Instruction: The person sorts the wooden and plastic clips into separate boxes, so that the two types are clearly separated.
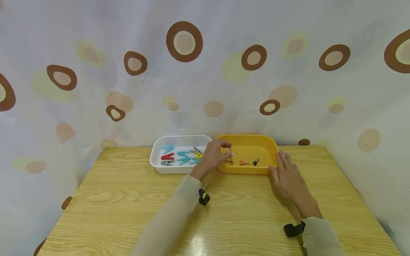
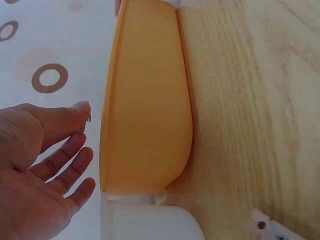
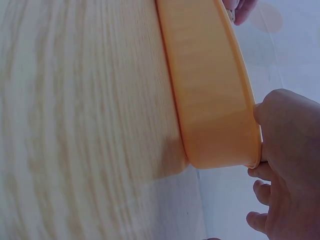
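My left hand (image 1: 214, 155) pinches a small pale clothespin (image 1: 230, 150) between thumb and fingertips, above the left end of the yellow tray (image 1: 246, 170). In the left wrist view only a bit of that clothespin (image 2: 81, 128) shows between the thumb and forefinger. Inside the yellow tray lie small clothespins, one with an orange end (image 1: 244, 162) and one with a dark end (image 1: 256, 162). My right hand (image 1: 289, 179) rests against the tray's front right corner. Its fingers lie straight along the right side, with the thumb at the front rim.
Touching the yellow tray on its left is a white tray (image 1: 166, 170). It holds several plastic clothespins in blue, red, grey and yellow, such as a red clothespin (image 1: 167, 156). Both trays stand at the back of the wooden table (image 1: 243, 213), close to a patterned curtain (image 1: 192, 89).
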`<state>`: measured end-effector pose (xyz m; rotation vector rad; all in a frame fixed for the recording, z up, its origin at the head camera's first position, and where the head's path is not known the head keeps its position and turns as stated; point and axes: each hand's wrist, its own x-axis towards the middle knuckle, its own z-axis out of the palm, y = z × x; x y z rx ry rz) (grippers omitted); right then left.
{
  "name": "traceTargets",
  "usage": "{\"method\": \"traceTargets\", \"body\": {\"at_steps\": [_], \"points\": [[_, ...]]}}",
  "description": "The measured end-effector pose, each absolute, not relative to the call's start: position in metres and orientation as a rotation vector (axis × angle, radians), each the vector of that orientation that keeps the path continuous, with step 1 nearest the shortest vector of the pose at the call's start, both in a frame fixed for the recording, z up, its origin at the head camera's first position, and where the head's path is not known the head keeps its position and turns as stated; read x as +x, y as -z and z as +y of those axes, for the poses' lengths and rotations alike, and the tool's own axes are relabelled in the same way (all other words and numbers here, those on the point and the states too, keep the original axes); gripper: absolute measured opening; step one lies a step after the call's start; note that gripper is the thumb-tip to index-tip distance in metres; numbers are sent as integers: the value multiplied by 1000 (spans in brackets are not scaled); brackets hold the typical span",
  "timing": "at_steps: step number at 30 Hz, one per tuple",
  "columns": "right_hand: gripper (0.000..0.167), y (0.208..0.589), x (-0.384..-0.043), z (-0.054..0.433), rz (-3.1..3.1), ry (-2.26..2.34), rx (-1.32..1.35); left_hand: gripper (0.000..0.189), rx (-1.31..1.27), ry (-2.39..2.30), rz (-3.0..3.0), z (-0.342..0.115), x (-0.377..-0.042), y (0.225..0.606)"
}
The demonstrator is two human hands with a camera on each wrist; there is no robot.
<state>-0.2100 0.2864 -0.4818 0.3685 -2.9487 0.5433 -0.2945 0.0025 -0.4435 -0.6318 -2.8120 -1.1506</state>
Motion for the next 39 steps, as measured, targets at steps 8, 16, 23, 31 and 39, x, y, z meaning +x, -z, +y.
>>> {"method": "traceTargets", "body": {"at_steps": [8, 16, 23, 31, 39], "points": [[69, 481, -209, 287, -2963, -544, 367, 35, -629, 1116, -2866, 9, -309, 442], [69, 479, -211, 283, -2973, -551, 358, 35, -615, 1120, -2911, 13, -320, 447], [69, 478, -211, 280, -2973, -534, 345, 35, -606, 1126, -2931, 15, -324, 450], [69, 479, -211, 280, -2967, -527, 338, 40, -617, 1110, -2939, 16, -325, 450], [68, 479, -208, 283, -2945, -552, 343, 37, -631, 1141, -2903, 15, -324, 450]]}}
